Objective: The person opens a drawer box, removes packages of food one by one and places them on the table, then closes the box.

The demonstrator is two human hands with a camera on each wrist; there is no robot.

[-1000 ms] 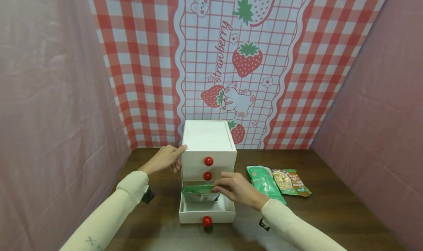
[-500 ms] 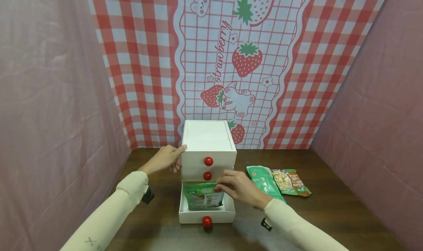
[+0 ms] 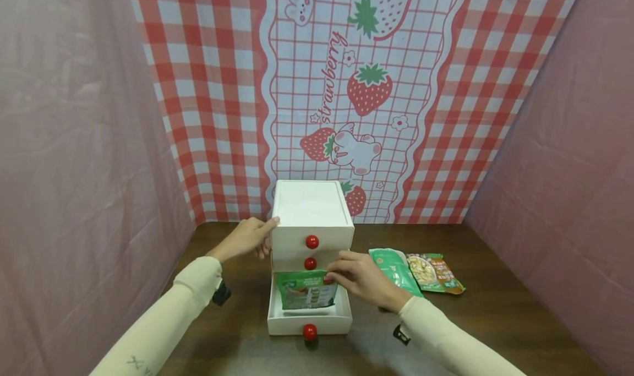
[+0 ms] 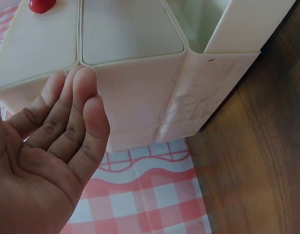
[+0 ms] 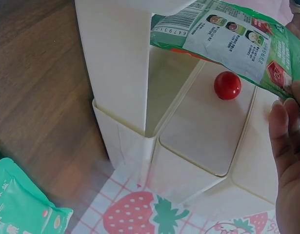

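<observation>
A white cabinet (image 3: 313,202) with red knobs stands on the table, its bottom drawer (image 3: 310,326) pulled out. Over that drawer, a green food packet (image 3: 308,291) is tilted up with its printed face showing. My right hand (image 3: 364,279) pinches the packet's upper right corner between thumb and fingers; the right wrist view shows the printed packet (image 5: 232,41) near the fingertips. My left hand (image 3: 246,239) rests against the cabinet's left side, thumb at the top edge. Its slightly bent fingers (image 4: 85,85) touch the side wall in the left wrist view.
Right of the cabinet lie a green pouch (image 3: 396,268) and a brown-and-green food packet (image 3: 436,273) on the dark wooden table (image 3: 500,321). A strawberry-patterned checked cloth (image 3: 369,90) hangs behind, and pink curtains (image 3: 559,145) flank both sides.
My right hand has lifted the green packet up and slightly forward out of the drawer, so more of its face shows. My left hand has stayed in place.
</observation>
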